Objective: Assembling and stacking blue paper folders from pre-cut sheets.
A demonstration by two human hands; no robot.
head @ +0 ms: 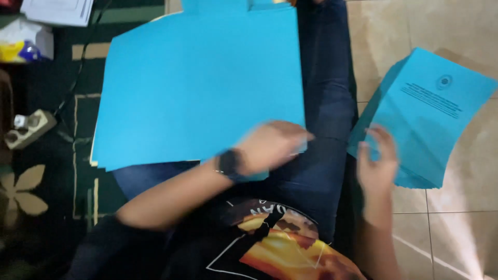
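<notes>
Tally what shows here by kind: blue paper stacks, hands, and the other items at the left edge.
Blue paper stacks: 2, one on the lap, one on the floor tiles
Hands: 2, left hand, right hand
Wristwatch: 1
Power strip: 1
Total: 6

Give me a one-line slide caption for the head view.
Seated person's left hand rests on a blue sheet stack on the lap; right hand touches a printed blue stack.
</notes>
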